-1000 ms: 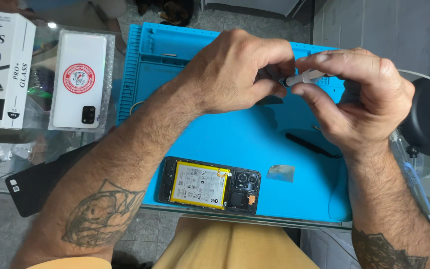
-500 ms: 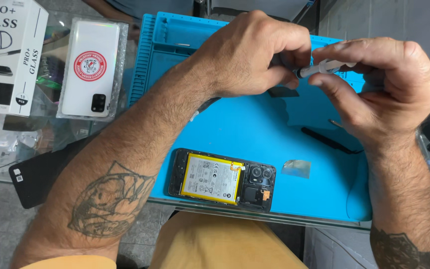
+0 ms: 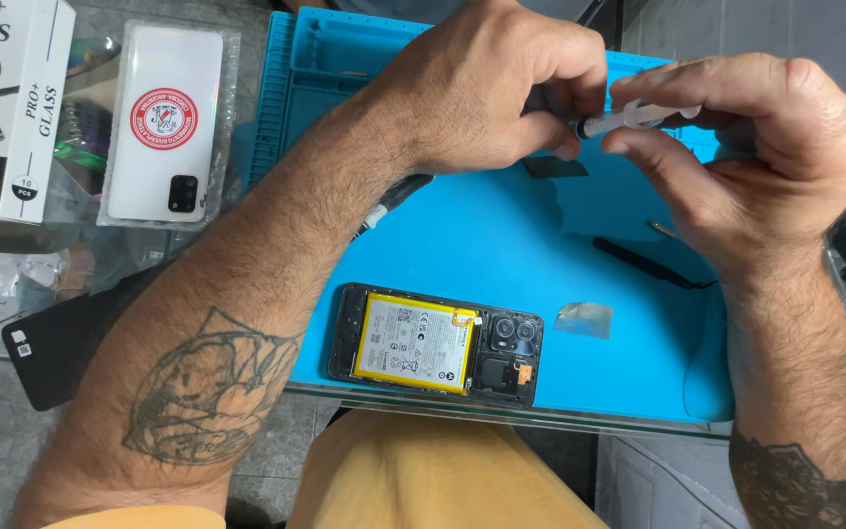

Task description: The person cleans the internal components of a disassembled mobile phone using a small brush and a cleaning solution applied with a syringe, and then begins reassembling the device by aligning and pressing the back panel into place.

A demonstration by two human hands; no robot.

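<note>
Your left hand [image 3: 482, 93] and right hand [image 3: 746, 147] pinch a thin, light, stiff tool [image 3: 629, 118] at twelve o'clock above the blue mat [image 3: 540, 245]; it seems best held mid-shaft.

Both hands, left hand [image 3: 487, 93] and right hand [image 3: 766, 147], pinch a small white tube [image 3: 629, 118] above the blue mat [image 3: 501, 245]; an opened phone [image 3: 438, 343] lies at the mat's near edge.

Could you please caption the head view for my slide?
Both hands, left hand and right hand, grip a small tube above an opened phone.
</note>
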